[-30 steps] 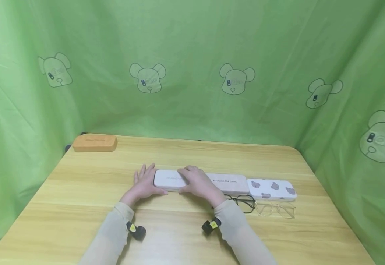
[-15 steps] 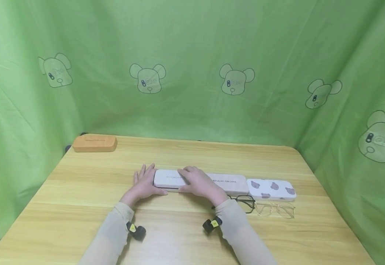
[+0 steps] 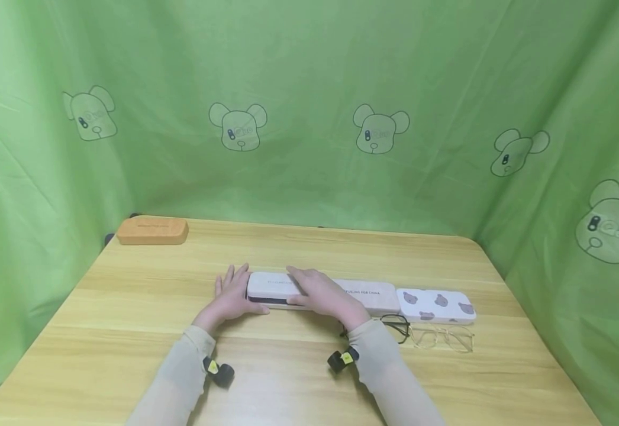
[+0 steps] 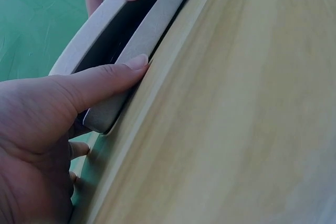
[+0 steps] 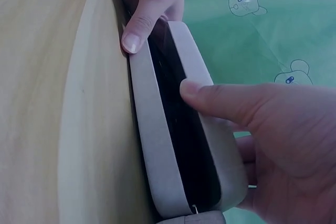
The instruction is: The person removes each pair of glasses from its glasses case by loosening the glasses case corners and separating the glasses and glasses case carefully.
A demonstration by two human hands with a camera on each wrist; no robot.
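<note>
A whitish glasses case lies on the table with its lid partly raised along the front, and a dark gap shows inside. My left hand holds the case's left end, its thumb pressed on the front of the lower half. My right hand grips the lid, thumb at its front edge and fingers over the top. Just right of it lies a pale pinkish case with printed lettering, partly covered by that hand. Black-framed glasses lie in front of this case, partly behind the right wrist.
A white case with bear heads continues the row at right. Thin clear-looking glasses lie before it. An orange-brown case sits at the table's back left corner. Green curtain surrounds the table's back and sides.
The lid of the whitish case has risen at the front from closed to a clear dark gap, with the right hand lifting slightly. The left hand has stayed in place.
</note>
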